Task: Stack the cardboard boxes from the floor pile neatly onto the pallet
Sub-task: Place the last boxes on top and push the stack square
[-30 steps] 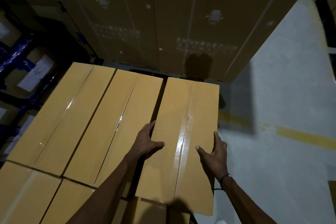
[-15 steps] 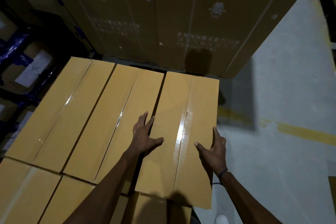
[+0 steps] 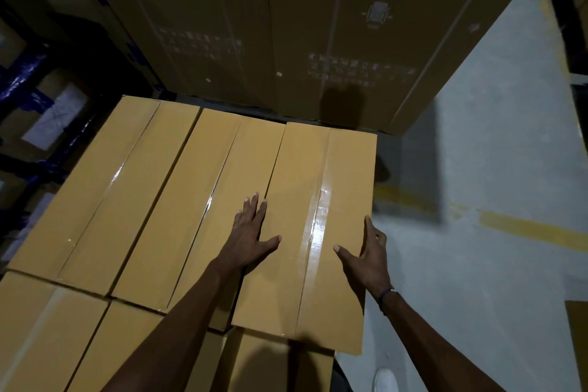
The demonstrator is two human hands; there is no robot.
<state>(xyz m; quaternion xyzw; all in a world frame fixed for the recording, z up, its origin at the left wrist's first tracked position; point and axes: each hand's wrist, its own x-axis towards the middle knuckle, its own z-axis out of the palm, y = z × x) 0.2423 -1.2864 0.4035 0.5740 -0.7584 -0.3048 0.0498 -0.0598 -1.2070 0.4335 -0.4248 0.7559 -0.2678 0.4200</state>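
We are setting the rightmost box (image 3: pixel 315 226) into the top layer of the stack, at its right edge, just beside the middle box (image 3: pixel 203 207). Our left hand (image 3: pixel 251 237) is lying flat with fingers spread across the seam between the two, gripping nothing; our right hand (image 3: pixel 369 251) is pressing open against the box's right side, thumb on top. The near end is overhanging the lower layer (image 3: pixel 270 363), so if we are letting go now, the row is ending up uneven and the box may be tipping toward the floor (image 3: pixel 477 264). Pushing too hard from the right may be shoving the neighbours out of line, and fingers over the seam are risking a pinch.
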